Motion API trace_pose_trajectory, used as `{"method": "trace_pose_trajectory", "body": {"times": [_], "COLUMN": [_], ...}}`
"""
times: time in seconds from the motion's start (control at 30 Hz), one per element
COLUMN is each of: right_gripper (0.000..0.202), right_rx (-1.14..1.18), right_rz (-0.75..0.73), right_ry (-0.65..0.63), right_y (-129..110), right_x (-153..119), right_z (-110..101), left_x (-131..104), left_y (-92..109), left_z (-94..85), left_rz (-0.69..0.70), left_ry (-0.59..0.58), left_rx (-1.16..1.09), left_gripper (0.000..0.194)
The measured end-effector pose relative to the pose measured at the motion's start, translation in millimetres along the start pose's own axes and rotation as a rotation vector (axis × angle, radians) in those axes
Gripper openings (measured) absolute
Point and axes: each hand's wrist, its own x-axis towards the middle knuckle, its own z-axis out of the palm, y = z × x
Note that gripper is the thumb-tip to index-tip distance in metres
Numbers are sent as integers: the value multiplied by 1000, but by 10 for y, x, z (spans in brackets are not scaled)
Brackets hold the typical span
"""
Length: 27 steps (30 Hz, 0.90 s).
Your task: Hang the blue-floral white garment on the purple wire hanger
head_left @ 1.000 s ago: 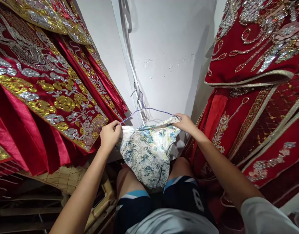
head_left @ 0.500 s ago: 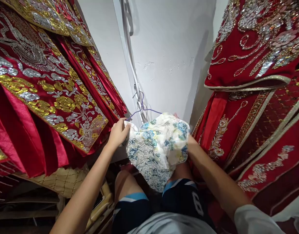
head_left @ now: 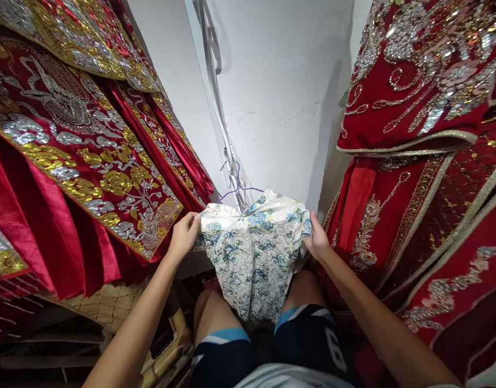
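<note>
A white short-sleeved shirt with a blue floral print [head_left: 253,253] hangs in front of my knees on a purple wire hanger [head_left: 238,186]. The hanger's hook is up by a narrow metal strip on the wall, and its lower arms go inside the garment. My left hand [head_left: 184,233] pinches the shirt at its left shoulder and sleeve. At the opposite sleeve, my right hand [head_left: 317,237] grips the edge, its fingers partly behind the cloth. Between both hands the shirt is spread wide, its collar facing the wall.
Red garments with gold and silver sequins [head_left: 122,183] hang close on the left. More beaded red garments [head_left: 393,210] crowd the right side. Ahead is a pale wall [head_left: 280,81] with a metal strip [head_left: 211,91]. A bamboo-like frame [head_left: 170,345] stands low at the left.
The shirt has been opened out flatter, with its sleeves spread. My left hand has shifted left along the shoulder; my right hand has come out from behind the cloth to the sleeve edge.
</note>
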Motion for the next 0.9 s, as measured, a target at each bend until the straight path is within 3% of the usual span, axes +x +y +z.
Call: {"method": "trace_pose_trajectory", "body": {"times": [0.17,0.3,0.43,0.53,0.7,0.83,0.9], "right_gripper": [42,43,44,42,45,46,49], "right_rx": [79,90,63,90,169,136,103], "right_rz": [-51,-132,-154,-148,-34,80,180], "right_ry": [80,115,135,156,20,-20,-186], "right_y": [-232,-395,-462,-492,-410,-153,-43], "right_x": [53,-116,-363,-371,-354,-707,-937], "right_z": [67,217,316,353,267,15,-45], "left_x": [163,332,401,436,502,445,370], "left_y": [247,445,479,481,567,557,506], "left_z": [-52,-102,-109,-93,-29,138,245], "left_rz": [61,117,100,115,97,183,197], "left_ry": [134,147,142,144,169,222,271], "left_rx": [36,158,171,157,244,284,200], "left_gripper": [32,33,36,37,36,34,33]}}
